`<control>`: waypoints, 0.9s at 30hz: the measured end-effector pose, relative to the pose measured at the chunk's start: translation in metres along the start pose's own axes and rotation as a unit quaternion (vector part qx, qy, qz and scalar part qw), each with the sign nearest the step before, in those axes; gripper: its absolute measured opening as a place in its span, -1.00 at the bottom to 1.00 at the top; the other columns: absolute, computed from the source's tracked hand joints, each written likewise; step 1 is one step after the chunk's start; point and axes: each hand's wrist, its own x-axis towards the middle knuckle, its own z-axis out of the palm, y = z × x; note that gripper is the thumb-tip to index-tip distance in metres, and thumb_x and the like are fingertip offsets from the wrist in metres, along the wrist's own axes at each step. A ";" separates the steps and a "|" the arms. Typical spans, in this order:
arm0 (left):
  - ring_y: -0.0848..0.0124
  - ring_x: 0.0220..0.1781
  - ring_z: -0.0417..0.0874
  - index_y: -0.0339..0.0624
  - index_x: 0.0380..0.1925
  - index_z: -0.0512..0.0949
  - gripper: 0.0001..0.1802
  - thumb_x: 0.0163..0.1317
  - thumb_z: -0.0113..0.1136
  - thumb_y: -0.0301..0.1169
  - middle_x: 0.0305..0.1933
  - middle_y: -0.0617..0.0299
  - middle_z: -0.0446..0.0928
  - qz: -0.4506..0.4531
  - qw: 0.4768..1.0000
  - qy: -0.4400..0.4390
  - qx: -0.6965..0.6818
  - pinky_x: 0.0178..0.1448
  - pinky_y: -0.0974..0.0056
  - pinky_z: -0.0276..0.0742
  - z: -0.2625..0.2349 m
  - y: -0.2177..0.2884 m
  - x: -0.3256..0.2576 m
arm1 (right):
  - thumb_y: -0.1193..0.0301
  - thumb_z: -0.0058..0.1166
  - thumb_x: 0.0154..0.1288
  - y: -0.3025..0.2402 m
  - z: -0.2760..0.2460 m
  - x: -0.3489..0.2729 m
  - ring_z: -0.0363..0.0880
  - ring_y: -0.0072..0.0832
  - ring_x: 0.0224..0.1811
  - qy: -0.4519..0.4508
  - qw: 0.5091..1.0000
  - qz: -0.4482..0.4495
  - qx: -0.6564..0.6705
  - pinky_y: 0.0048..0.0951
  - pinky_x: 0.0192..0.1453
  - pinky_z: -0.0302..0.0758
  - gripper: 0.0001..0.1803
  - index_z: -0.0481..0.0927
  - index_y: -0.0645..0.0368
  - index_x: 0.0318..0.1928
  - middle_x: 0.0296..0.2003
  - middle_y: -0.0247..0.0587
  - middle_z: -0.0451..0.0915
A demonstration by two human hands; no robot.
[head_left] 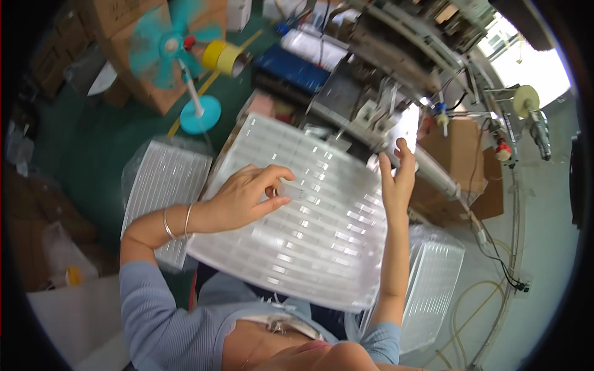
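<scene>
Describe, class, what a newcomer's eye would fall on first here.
Probably the turquoise fan at upper left, vivid against brown boxes. Next, the big pale tray in the centre, with the left hand over it and the right hand at its right edge.

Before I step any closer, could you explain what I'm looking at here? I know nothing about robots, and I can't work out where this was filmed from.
There is no robot here: these are a person's own bare hands. The picture comes from a wide-angle camera worn on the head, looking down, so straight edges bend near the rim.

In front of the body lies a large pale ribbed tray with rows of shiny spots. Above it, the left hand seems to pinch a small clear piece, though blur makes the grip uncertain. The right hand is open, fingers apart, near a metal machine.

Farther off stands a turquoise fan.
</scene>
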 end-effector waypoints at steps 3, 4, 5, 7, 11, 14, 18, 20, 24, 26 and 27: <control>0.29 -0.35 0.58 -0.13 -0.12 0.42 -0.69 0.20 0.23 -0.29 -0.42 0.19 0.52 0.046 0.998 -0.029 0.014 -0.15 0.21 0.45 -0.001 -0.010 -0.022 | 0.41 0.17 0.21 -0.030 -0.010 -0.044 0.54 -0.24 -0.07 -0.121 0.992 0.022 0.022 -0.33 0.05 0.44 -0.66 0.52 0.25 -0.02 -0.10 -0.08 0.57; 0.32 -0.32 0.57 -0.16 -0.13 0.43 -0.68 0.18 0.25 -0.31 -0.37 0.18 0.52 0.004 0.998 -0.049 -0.032 -0.13 0.24 0.45 0.000 -0.009 -0.030 | 0.42 0.18 0.19 -0.038 -0.010 -0.057 0.56 -0.23 -0.10 -0.162 0.986 0.015 0.029 -0.33 0.02 0.46 -0.70 0.55 0.24 -0.06 -0.14 -0.09 0.59; 0.34 -0.28 0.57 -0.18 -0.13 0.44 -0.68 0.17 0.27 -0.32 -0.33 0.18 0.52 -0.039 0.994 -0.069 -0.078 -0.11 0.27 0.46 0.001 -0.006 -0.037 | 0.45 0.19 0.17 -0.045 -0.008 -0.072 0.59 -0.20 -0.19 -0.193 0.980 -0.016 0.039 -0.32 -0.07 0.51 -0.75 0.58 0.19 -0.12 -0.18 -0.11 0.61; 0.39 -0.25 0.56 -0.21 -0.14 0.45 -0.67 0.16 0.30 -0.34 -0.28 0.19 0.52 -0.075 0.985 -0.082 -0.134 -0.09 0.31 0.46 -0.002 0.000 -0.041 | 0.44 0.21 0.14 -0.071 -0.008 -0.085 0.61 -0.22 -0.24 -0.279 0.958 -0.039 0.054 -0.32 -0.16 0.55 -0.76 0.60 0.15 -0.14 -0.22 -0.16 0.61; 0.45 -0.29 0.56 -0.21 -0.17 0.44 -0.67 0.18 0.30 -0.28 -0.34 0.21 0.53 -0.053 0.983 -0.049 -0.169 -0.14 0.33 0.47 -0.002 0.012 -0.049 | 0.47 0.16 0.11 -0.095 0.006 -0.110 0.61 -0.33 -0.32 -0.374 0.912 -0.165 0.028 -0.40 -0.27 0.56 -0.71 0.60 0.05 -0.10 -0.30 -0.26 0.55; 0.47 -0.30 0.57 -0.21 -0.18 0.44 -0.66 0.18 0.30 -0.27 -0.36 0.21 0.54 -0.022 0.987 -0.026 -0.160 -0.17 0.33 0.47 -0.006 0.019 -0.053 | 0.50 0.05 0.10 -0.096 0.014 -0.126 0.58 -0.38 -0.30 -0.418 0.877 -0.228 -0.067 -0.43 -0.30 0.56 -0.68 0.59 0.00 -0.09 -0.28 -0.32 0.51; 0.48 -0.30 0.56 -0.21 -0.16 0.43 -0.65 0.16 0.32 -0.30 -0.37 0.23 0.53 0.003 0.983 0.011 -0.184 -0.16 0.35 0.46 -0.008 0.025 -0.063 | 0.52 0.04 0.08 -0.095 0.016 -0.134 0.57 -0.39 -0.26 -0.419 0.874 -0.234 -0.075 -0.43 -0.29 0.57 -0.69 0.59 0.01 -0.12 -0.27 -0.31 0.51; 0.49 -0.31 0.55 -0.21 -0.15 0.43 -0.64 0.16 0.33 -0.32 -0.37 0.24 0.52 0.002 0.982 0.017 -0.187 -0.16 0.35 0.46 -0.006 0.025 -0.066 | 0.52 0.05 0.07 -0.093 0.015 -0.136 0.57 -0.38 -0.26 -0.414 0.879 -0.229 -0.060 -0.42 -0.29 0.57 -0.70 0.59 0.02 -0.13 -0.26 -0.30 0.51; 0.51 -0.21 0.48 -0.21 -0.13 0.44 -0.65 0.16 0.32 -0.32 -0.22 0.25 0.47 -0.046 0.974 -0.021 -0.222 0.00 0.37 0.44 -0.009 0.026 -0.070 | 0.53 0.12 0.06 -0.097 0.009 -0.132 0.58 -0.33 -0.30 -0.393 0.900 -0.189 0.014 -0.37 -0.33 0.56 -0.74 0.55 0.06 -0.18 -0.26 -0.25 0.50; 0.51 -0.21 0.48 -0.20 -0.13 0.44 -0.65 0.17 0.32 -0.32 -0.22 0.25 0.47 -0.034 0.975 -0.019 -0.220 0.00 0.37 0.44 -0.008 0.024 -0.070 | 0.52 0.15 0.05 -0.104 0.003 -0.124 0.59 -0.29 -0.32 -0.384 0.909 -0.152 0.053 -0.33 -0.34 0.56 -0.74 0.53 0.07 -0.19 -0.27 -0.21 0.49; 0.51 -0.21 0.47 -0.20 -0.13 0.44 -0.65 0.17 0.32 -0.31 -0.22 0.26 0.47 -0.028 0.975 -0.019 -0.219 0.01 0.37 0.44 -0.007 0.023 -0.070 | 0.52 0.16 0.05 -0.107 0.000 -0.120 0.58 -0.27 -0.33 -0.380 0.913 -0.135 0.064 -0.31 -0.35 0.55 -0.73 0.51 0.08 -0.18 -0.28 -0.20 0.49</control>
